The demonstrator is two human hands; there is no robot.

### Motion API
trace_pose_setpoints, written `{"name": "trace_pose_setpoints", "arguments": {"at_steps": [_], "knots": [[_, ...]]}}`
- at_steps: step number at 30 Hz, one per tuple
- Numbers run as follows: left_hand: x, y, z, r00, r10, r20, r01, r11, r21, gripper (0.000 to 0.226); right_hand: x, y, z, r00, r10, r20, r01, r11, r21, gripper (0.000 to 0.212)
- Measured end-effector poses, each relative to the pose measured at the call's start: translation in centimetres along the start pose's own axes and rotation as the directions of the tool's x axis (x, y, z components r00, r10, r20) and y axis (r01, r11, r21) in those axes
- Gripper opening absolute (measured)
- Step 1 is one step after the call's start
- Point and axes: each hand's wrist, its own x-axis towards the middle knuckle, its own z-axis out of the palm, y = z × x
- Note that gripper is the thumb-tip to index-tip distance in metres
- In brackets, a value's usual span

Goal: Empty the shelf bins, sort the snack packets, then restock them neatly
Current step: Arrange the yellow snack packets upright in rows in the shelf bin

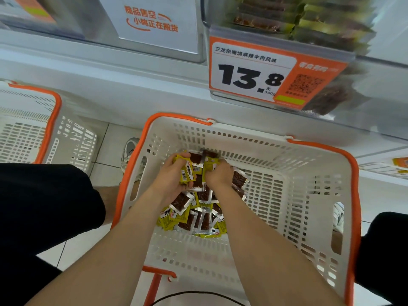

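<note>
Shop aisle: white basket [353, 173] is sitting on tiles [100, 173]. Left hand [174, 175] and right hand [218, 176] are both clutching snack packets [187, 174]; the loose heap [194, 215] is lying beneath the fingers. Risk: overfull grips spilling packets back unsorted.

blurred past reading: stacked packets [320, 23] in upper shelf bin [280, 35], also qr code [307, 83] and small print on price tag [254, 71]. cut off by left edge: second basket [33, 129]. cut off by bottom edge: near wall of main basket [242, 138], black cable [198, 293]. half hidden behind basket rim: shoe [129, 151]. buried among snack packets [198, 217]: fingertips of right hand [218, 176], grip not readable. covered by left hand [174, 171] and both forearms: middle of the pile. clipped at right edge: orange packs [400, 162].
</note>
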Motion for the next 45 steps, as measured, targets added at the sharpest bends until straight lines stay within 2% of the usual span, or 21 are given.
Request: {"name": "trace_pose_setpoints", "arguments": {"at_steps": [3, 7, 11, 13, 15, 18, 20, 22, 24, 29, 31, 33, 35, 37, 38, 40, 42, 45], "knots": [[-0.1, -0.2, 0.0, 1.000, -0.003, -0.017, 0.003, 1.000, 0.001, 0.019, -0.2, 0.1, -0.4, 1.000, -0.003, 0.019, 0.001, 0.998, 0.068, 0.053], [0.0, -0.4, 0.0, 1.000, -0.011, -0.018, 0.011, 1.000, 0.004, 0.016, -1.0, -0.3, -1.6, 0.998, -0.044, -0.047, 0.052, 0.978, 0.200, 0.037], [-0.1, 0.4, 0.7, 0.999, -0.039, -0.038, 0.040, 0.999, 0.022, 0.011, -2.5, 0.0, -4.7, 0.993, -0.074, -0.092, 0.108, 0.890, 0.443, 0.043], [-0.4, 1.0, 1.1, 0.998, -0.066, -0.013, 0.066, 0.997, 0.032, 0.017, -3.3, 0.2, -7.0, 0.992, -0.120, -0.029, 0.118, 0.860, 0.497, 0.038], [-1.0, 1.5, 1.5, 0.992, -0.114, 0.058, 0.114, 0.993, 0.011, 0.034, -4.0, 0.0, -9.2, 0.975, -0.212, 0.062, 0.162, 0.876, 0.455, 0.030], [-3.0, 2.5, 2.3, 0.950, -0.223, 0.217, 0.228, 0.974, 0.001, 0.034, -5.8, -2.2, -12.2, 0.880, -0.440, 0.180, 0.373, 0.873, 0.314, 0.025], [-4.5, 3.2, 2.7, 0.910, -0.292, 0.294, 0.289, 0.956, 0.054, 0.050, -7.2, -4.3, -13.4, 0.777, -0.560, 0.287, 0.539, 0.828, 0.154, 0.023], [-6.1, 4.0, 3.2, 0.871, -0.331, 0.364, 0.322, 0.943, 0.086, 0.064, -8.6, -5.9, -14.3, 0.689, -0.594, 0.415, 0.661, 0.750, -0.025, 0.024], [-7.9, 4.7, 3.9, 0.841, -0.323, 0.434, 0.310, 0.945, 0.102, 0.070, -10.1, -6.9, -15.1, 0.658, -0.607, 0.446, 0.724, 0.672, -0.153, 0.027], [-10.4, 5.3, 5.5, 0.848, -0.163, 0.504, 0.154, 0.986, 0.059, 0.069, -12.7, -7.1, -17.8, 0.709, -0.694, 0.129, 0.701, 0.671, -0.241, 0.026], [-11.2, 5.5, 6.0, 0.860, -0.102, 0.500, 0.128, 0.992, -0.017, 0.060, -13.1, -7.0, -18.6, 0.698, -0.715, 0.042, 0.690, 0.655, -0.308, 0.010], [-11.7, 5.8, 6.3, 0.864, -0.037, 0.501, 0.093, 0.992, -0.087, 0.049, -13.5, -7.2, -19.6, 0.738, -0.674, -0.042, 0.633, 0.712, -0.304, 0.018], [-11.6, 5.9, 6.4, 0.882, 0.064, 0.467, -0.005, 0.992, -0.125, 0.045, -14.2, -7.6, -21.0, 0.830, -0.547, -0.107, 0.532, 0.835, -0.140, 0.021], [-11.3, 5.8, 6.6, 0.897, 0.164, 0.411, -0.106, 0.981, -0.160, 0.044, -15.3, -7.7, -21.7, 0.928, -0.371, -0.025, 0.369, 0.911, 0.183, 0.017], [-11.1, 5.6, 6.7, 0.899, 0.206, 0.386, -0.138, 0.971, -0.197, 0.036, -15.6, -7.5, -21.5, 0.950, -0.305, 0.059, 0.276, 0.916, 0.292, 0.014], [-11.9, 5.9, 7.5, 0.893, 0.278, 0.352, -0.201, 0.949, -0.242, 0.022, -16.0, -7.0, -21.1, 0.957, -0.263, 0.126, 0.209, 0.920, 0.333, 0.012], [-12.5, 6.2, 8.4, 0.893, 0.332, 0.303, -0.259, 0.931, -0.257, 0.021, -15.9, -6.7, -20.4, 0.971, -0.230, 0.058, 0.194, 0.912, 0.361, 0.014], [-13.2, 6.0, 8.7, 0.888, 0.415, 0.196, -0.381, 0.905, -0.187, 0.024, -15.7, -6.4, -20.3, 0.954, -0.204, -0.220, 0.273, 0.896, 0.351, 0.021]]}}
